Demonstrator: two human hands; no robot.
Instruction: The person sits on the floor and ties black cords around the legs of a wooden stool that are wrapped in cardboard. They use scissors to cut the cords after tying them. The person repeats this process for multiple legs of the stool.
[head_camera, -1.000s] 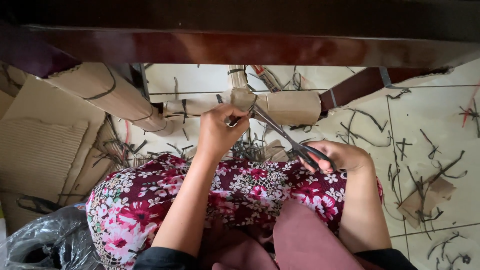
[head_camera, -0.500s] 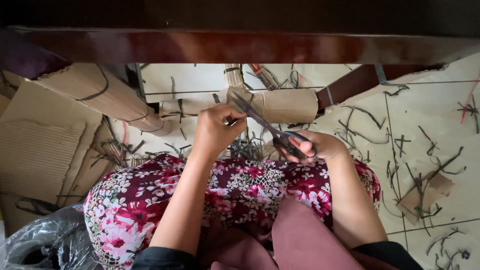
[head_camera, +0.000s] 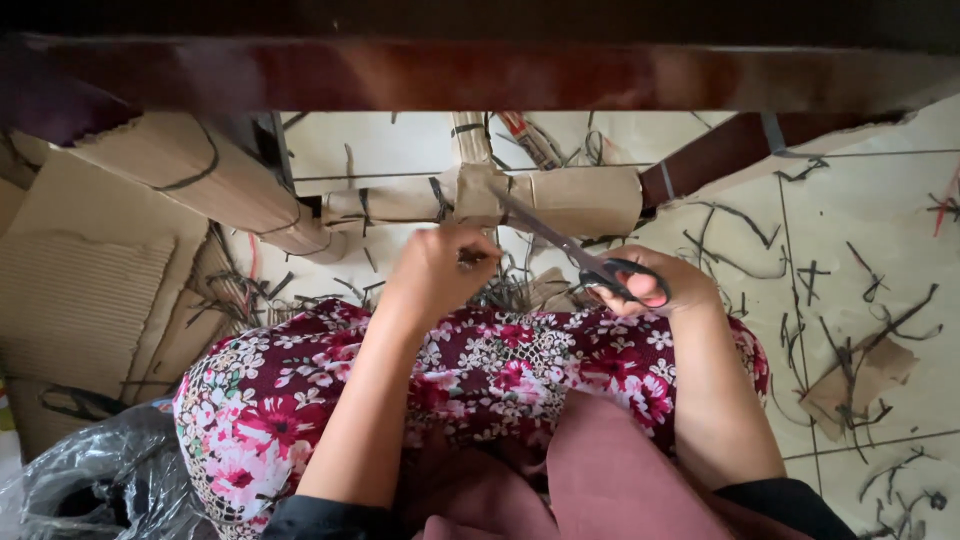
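Cardboard strip (head_camera: 478, 195) — thin, brown and bent — lies over the tiled floor (head_camera: 860, 230), just past the knees, its long way running away from the person. Left hand (head_camera: 440, 270) pinches its near end, I think — the fingers hide it. Right hand (head_camera: 655, 285), closed through black scissors (head_camera: 570, 250), points the blades up-left to the strip.

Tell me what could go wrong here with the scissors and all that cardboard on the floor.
The left hand pinches a strip close to the scissors held in the right hand, so a slip could nick a finger. The blades point toward the cardboard roll and may snag it. Loose strips scattered over the floor tiles could be slippery underfoot.
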